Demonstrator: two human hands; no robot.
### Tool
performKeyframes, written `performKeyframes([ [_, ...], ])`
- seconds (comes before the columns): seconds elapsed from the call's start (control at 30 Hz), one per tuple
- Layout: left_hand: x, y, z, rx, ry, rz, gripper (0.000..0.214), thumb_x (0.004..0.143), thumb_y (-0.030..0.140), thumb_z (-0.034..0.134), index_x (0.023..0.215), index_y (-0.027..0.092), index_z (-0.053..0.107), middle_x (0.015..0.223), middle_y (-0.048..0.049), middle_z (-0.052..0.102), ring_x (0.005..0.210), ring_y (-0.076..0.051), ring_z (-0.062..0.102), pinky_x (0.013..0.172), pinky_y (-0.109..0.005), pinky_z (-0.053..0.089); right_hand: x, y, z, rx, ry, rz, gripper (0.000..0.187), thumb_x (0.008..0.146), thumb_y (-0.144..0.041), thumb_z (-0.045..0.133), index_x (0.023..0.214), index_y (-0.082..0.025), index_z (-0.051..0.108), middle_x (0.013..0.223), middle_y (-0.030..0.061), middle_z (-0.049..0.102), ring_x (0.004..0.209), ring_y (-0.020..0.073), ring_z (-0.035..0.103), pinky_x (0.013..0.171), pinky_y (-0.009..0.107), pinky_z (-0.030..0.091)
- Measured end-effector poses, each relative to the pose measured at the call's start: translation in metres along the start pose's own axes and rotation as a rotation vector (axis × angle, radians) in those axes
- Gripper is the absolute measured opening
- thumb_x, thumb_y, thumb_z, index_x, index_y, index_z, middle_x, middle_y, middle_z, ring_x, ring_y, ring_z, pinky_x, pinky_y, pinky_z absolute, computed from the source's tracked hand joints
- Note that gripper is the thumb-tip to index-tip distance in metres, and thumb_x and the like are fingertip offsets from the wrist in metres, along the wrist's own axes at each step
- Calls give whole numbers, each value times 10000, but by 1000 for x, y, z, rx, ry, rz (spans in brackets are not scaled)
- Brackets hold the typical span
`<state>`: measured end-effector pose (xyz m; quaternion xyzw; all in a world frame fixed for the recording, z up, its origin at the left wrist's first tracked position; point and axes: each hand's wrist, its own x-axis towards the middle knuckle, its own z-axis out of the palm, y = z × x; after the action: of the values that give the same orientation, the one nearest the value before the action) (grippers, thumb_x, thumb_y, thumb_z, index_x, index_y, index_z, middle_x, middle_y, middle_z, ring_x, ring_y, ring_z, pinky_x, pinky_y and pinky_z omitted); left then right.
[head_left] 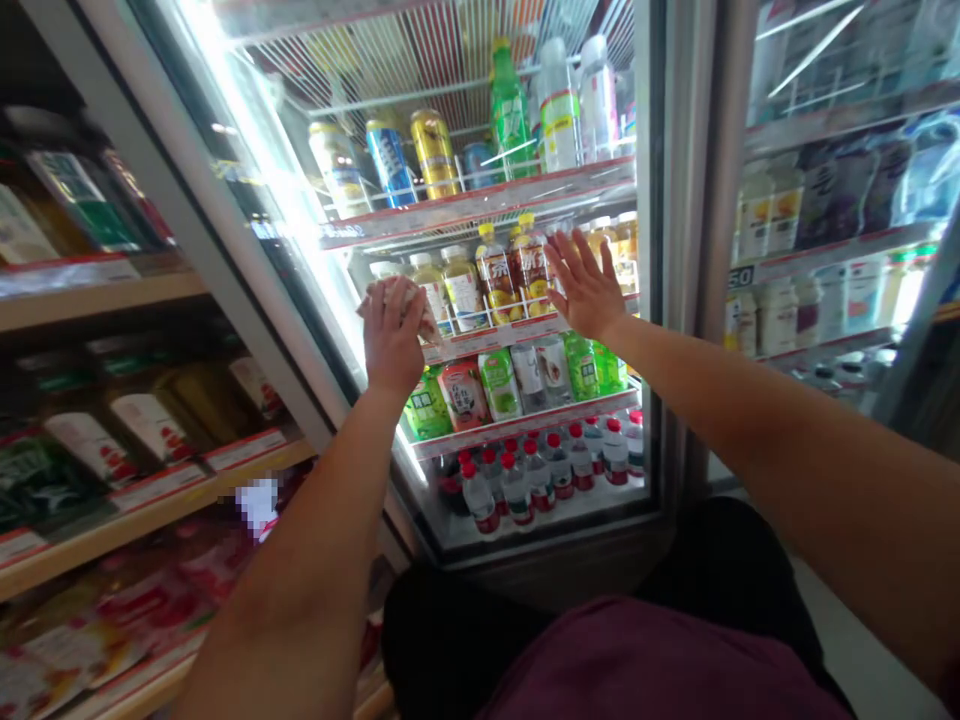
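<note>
A closed glass door (450,225) of a lit drinks fridge fills the middle of the view. My left hand (394,340) presses a crumpled, pale cloth (397,300) against the glass, its fingers bent over the cloth. To the right, my right hand (589,290) lies on or close to the glass with fingers spread and nothing in it. Behind the door, between my hands, stand brown tea bottles with yellow caps (496,275). Parts of the bottles behind both hands are hidden.
A metal door frame (686,230) separates this fridge from another drinks fridge on the right. Wooden shelves (165,290) with bottles stand close on the left. Inside, red-capped bottles (517,490) fill the bottom, with cans (433,155) higher up. My knees are near the door's lower edge.
</note>
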<state>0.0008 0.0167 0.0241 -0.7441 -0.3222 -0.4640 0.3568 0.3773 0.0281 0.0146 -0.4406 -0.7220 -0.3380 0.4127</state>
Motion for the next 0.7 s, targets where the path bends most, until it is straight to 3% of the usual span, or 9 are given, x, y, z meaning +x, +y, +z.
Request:
performKeyframes([
  [0.17,-12,8,0,-16,19,9,564,1000,245,548,1550,184,660,1743,-114,447,1696,-378,194,1400,-601,131,0,2,1,11,7,-10,703,1121,-437,337,1788,-231,251,1871,63,214,1743,354,105,1388,724,42],
  [0.33,-14,5,4,3,0,23,505,1021,312,634,1514,222,693,1751,-96,441,1703,-403,145,1388,-652,128,-1,-4,-4,-20,-22,15,701,1121,-434,353,1781,-211,278,1871,52,200,1744,330,116,1409,672,65],
  [0.43,-5,0,7,-10,14,29,489,1029,197,606,1512,206,690,1768,-105,411,1703,-415,131,1380,-678,123,0,-5,-5,-33,-36,21,708,1113,-405,362,1782,-190,273,1872,58,185,1743,328,120,1409,668,68],
  [0.53,-7,-1,12,-43,38,31,610,993,67,535,1582,201,622,1777,-136,382,1705,-396,130,1380,-669,141,0,-3,-3,-14,-20,13,706,1114,-403,358,1782,-193,271,1872,64,191,1742,337,121,1402,686,66],
  [0.7,-16,-3,16,-96,42,33,731,909,27,552,1611,228,581,1779,-138,375,1703,-378,147,1391,-637,160,-1,-2,3,2,10,-4,677,1144,-427,307,1779,-197,267,1871,74,201,1741,342,127,1401,677,60],
])
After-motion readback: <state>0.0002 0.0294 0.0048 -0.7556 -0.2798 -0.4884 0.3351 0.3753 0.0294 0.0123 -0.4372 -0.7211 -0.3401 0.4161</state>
